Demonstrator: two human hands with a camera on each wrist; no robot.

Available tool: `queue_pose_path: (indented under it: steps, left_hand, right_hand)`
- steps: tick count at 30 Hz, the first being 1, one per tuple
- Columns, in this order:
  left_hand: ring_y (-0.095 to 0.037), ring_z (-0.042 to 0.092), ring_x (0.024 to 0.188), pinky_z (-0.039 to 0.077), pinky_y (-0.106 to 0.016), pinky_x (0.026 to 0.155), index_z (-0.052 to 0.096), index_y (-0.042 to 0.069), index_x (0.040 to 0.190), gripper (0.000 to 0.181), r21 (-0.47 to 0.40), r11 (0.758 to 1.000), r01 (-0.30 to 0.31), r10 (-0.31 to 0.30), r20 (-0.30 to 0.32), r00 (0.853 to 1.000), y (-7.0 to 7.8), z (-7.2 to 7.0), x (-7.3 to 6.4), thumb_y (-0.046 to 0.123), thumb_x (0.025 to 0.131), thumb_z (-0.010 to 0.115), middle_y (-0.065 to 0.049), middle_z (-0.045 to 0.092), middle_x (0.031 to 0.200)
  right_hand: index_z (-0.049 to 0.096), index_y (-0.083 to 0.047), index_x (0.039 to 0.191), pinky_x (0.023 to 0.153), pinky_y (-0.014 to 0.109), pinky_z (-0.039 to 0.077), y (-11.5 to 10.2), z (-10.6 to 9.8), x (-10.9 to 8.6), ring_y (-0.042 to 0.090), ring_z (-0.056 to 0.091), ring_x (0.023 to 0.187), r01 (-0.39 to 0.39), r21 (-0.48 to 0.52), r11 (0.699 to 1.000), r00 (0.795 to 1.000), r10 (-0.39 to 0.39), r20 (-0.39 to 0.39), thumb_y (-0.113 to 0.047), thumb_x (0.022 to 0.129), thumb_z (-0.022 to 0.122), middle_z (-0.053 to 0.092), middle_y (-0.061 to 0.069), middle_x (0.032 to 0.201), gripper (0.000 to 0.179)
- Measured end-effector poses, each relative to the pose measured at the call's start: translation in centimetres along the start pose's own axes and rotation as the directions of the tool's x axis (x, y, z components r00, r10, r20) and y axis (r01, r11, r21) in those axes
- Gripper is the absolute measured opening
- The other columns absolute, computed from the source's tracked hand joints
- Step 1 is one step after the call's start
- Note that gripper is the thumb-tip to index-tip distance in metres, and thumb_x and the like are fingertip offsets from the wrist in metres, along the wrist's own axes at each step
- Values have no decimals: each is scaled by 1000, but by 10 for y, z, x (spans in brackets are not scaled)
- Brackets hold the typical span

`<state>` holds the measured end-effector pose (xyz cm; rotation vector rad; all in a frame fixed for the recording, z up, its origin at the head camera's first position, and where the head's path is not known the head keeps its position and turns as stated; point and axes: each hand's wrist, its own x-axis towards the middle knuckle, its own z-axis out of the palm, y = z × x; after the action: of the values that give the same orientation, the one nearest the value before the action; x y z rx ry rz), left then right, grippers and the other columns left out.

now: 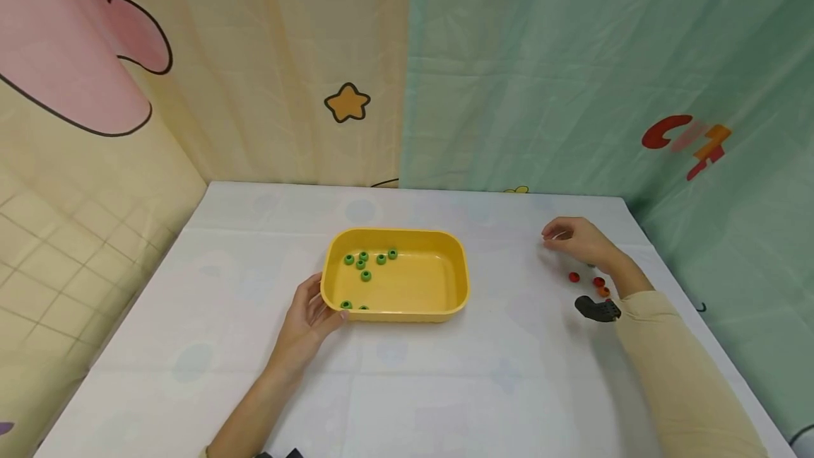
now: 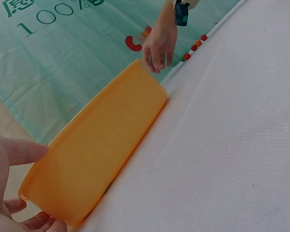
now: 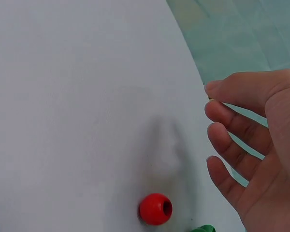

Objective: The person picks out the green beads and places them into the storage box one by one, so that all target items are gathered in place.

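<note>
A yellow tray (image 1: 394, 316) lies on the white table with several green beads (image 1: 365, 276) in it, mostly toward its left side. My left hand (image 1: 308, 313) grips the tray's left end; in the left wrist view the thumb (image 2: 26, 151) is at the rim and the other fingers are low on the outer wall. Right of the tray, my right hand (image 1: 579, 240) hovers above the table. Its thumb and index fingertips (image 3: 213, 87) nearly meet with no bead visible between them, the other fingers loosely bent. Closest to it is a red bead (image 3: 155, 209) on the table.
Another red bead (image 1: 599, 281) and an orange bead (image 1: 603, 292) lie under the right wrist, with a green bead (image 3: 204, 228) close by. A black wrist device (image 1: 598, 308) sits by the right sleeve. Printed curtains (image 1: 572, 76) stand behind and beside the table (image 1: 477, 387).
</note>
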<state>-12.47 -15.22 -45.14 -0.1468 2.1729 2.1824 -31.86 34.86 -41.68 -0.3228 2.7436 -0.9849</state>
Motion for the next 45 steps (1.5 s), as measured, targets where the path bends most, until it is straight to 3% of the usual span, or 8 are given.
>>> queue_pose_path:
  steps: [18,28,35,37,40,43,45]
  left_hand:
    - [-26,28,151,33,-28,116,26,12,159,81,11,1000,0,0,-2,1000,1,1,0,5,94,74,-9,27,162]
    - [-27,28,151,32,-28,116,25,10,160,82,14,1000,-7,7,0,1000,-1,0,1,5,94,74,-10,27,163]
    - [-27,28,151,32,-29,116,24,10,160,82,17,1000,-10,10,7,1000,-2,0,2,6,94,74,-10,27,163]
    - [-27,27,151,32,-29,116,24,10,160,82,14,1000,-12,12,8,1000,-2,0,2,5,94,74,-10,27,163]
    - [-26,28,151,32,-29,116,24,10,160,82,12,1000,-10,10,10,1000,-2,0,1,5,95,73,-10,27,163]
    - [-27,28,151,32,-29,116,24,10,160,82,12,1000,-8,8,6,1000,-1,0,1,5,95,73,-10,27,163]
    - [-27,28,151,33,-29,116,24,10,160,82,12,1000,-6,6,4,1000,0,0,1,6,94,74,-10,27,163]
  right_hand:
    - [62,4,125,93,50,52,31,-18,-28,44,53,118,-98,-34,995,993,96,-67,-21,102,67,61,25,124,35]
    - [63,3,122,78,34,52,57,-19,-40,37,57,103,-148,-41,988,978,140,-158,-23,101,68,63,23,117,35]
    - [61,6,124,73,25,48,74,-20,-52,42,56,109,-156,-17,988,961,148,-233,-24,99,71,62,28,119,40]
    - [60,7,126,75,28,50,78,-20,-55,44,56,112,-168,-10,986,959,161,-232,-27,98,72,61,30,123,45]
    - [57,7,131,86,42,52,82,-20,-56,47,52,118,-196,6,981,963,193,-188,-37,98,73,56,32,131,58]
    - [54,7,135,96,59,47,84,-20,-55,49,47,122,-219,4,976,966,217,-138,-45,96,73,51,34,136,68]
    - [55,8,135,98,63,44,84,-20,-53,50,47,122,-225,-19,974,968,221,-122,-48,94,74,51,34,136,72]
